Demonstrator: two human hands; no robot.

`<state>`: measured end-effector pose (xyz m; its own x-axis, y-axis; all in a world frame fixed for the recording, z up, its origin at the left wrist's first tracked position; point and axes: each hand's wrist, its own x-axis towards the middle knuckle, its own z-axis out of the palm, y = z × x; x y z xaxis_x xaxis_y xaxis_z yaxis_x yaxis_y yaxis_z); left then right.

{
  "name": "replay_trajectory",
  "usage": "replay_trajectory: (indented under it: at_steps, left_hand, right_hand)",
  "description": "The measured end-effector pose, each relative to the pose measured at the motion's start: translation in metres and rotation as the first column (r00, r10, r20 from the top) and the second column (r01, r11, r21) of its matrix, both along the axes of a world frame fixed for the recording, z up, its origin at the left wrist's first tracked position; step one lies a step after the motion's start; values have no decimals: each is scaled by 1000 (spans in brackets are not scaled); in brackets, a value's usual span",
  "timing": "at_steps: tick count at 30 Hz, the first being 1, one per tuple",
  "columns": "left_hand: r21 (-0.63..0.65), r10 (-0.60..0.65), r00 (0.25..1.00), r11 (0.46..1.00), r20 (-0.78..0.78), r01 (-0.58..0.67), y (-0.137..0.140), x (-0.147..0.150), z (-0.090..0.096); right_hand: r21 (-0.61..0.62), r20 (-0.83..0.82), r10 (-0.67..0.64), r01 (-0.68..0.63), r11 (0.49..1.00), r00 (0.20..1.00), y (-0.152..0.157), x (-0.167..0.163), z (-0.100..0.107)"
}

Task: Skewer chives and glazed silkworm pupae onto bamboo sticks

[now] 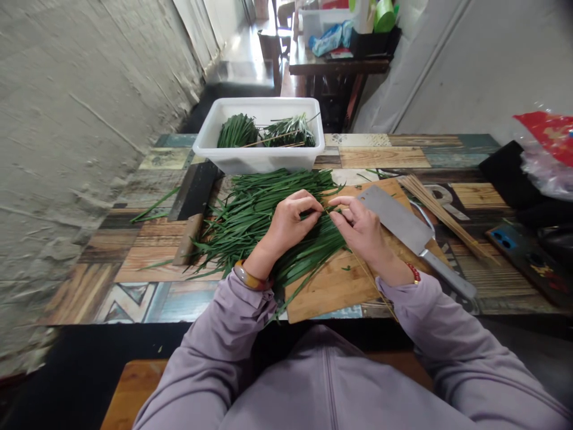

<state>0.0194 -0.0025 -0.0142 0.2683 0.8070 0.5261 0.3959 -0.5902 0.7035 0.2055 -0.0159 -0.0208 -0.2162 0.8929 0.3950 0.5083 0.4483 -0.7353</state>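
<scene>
Both hands meet over a heap of garlic chives [255,203] at the left part of a wooden cutting board [331,292]. My left hand [293,221] pinches with thumb and forefinger close to a thin tan strand [367,273]. Opposite it, my right hand [358,224] also pinches the strand, whose long end trails below the palm toward the table's front edge. Under the fingers lies a bunch of chives [308,257]; whether the strand goes fully round it is hidden. A cleaver [396,215] rests flat on the board, right of my right hand.
A white plastic tub [259,160] at the back holds tied chive bunches. Several tan strands [447,218] lie right of the cleaver. On the left are a black block [192,191] and a wooden piece [188,239]. A phone-like dark object [528,257] and plastic bag [548,170] sit far right.
</scene>
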Motion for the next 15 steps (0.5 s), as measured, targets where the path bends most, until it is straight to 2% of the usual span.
replay_trajectory:
  at_steps: [10,15]
  left_hand:
    - [-62,-108,994,992,-18,106,-1,0,4]
    - [-172,-4,998,985,-62,-7,-2,-1,9]
  right_hand:
    - [49,21,-29,28,998,999,2,0,0]
    - [64,18,-34,32,997,999,2,0,-2]
